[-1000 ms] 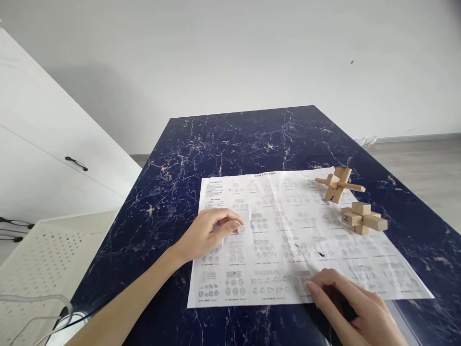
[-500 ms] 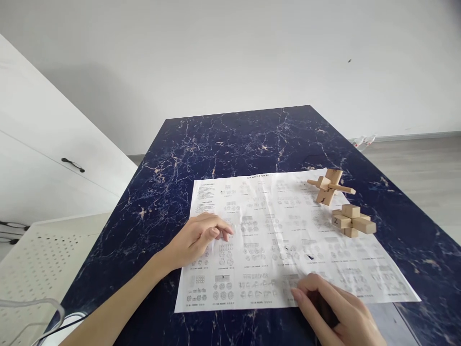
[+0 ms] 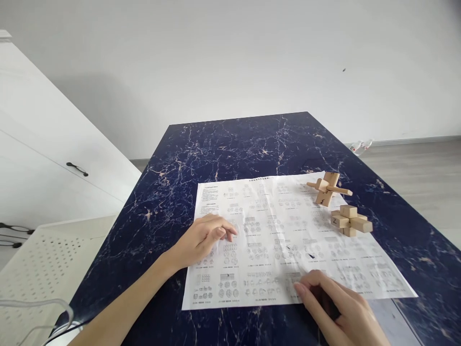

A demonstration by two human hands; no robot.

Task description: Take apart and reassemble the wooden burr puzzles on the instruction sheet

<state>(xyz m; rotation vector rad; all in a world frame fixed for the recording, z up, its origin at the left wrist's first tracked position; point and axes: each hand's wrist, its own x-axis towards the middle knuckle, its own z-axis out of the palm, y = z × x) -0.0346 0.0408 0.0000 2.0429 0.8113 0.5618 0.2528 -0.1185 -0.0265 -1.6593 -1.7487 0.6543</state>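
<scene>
A large creased sheet of paper (image 3: pixel 284 221), printed with rows of small diagrams and text, lies on the dark blue table. On its left part rests my left hand (image 3: pixel 209 235), holding nothing, its fingers loosely bent and apart from the thumb. My right hand (image 3: pixel 334 302) lies over the sheet's near edge, loosely curled. A gap shows between its thumb and fingers, and no object is visible there. Two wooden interlocking puzzles sit at the sheet's right: a flat-plank one with crossing rods (image 3: pixel 326 189) farther back, and a chunky block cross (image 3: pixel 350 221) nearer.
The marbled table (image 3: pixel 234 149) reaches back toward a white wall. White cabinet doors (image 3: pixel 46 129) stand at the left, above a perforated pale panel (image 3: pixel 54 259) and a grey cable (image 3: pixel 39 303). A clear plastic item (image 3: pixel 360 146) lies beyond the table's right edge.
The view has shifted slightly, so the scene sits a little differently in the frame. Both hands keep their poses on the paper, and the wooden puzzles have stayed put.
</scene>
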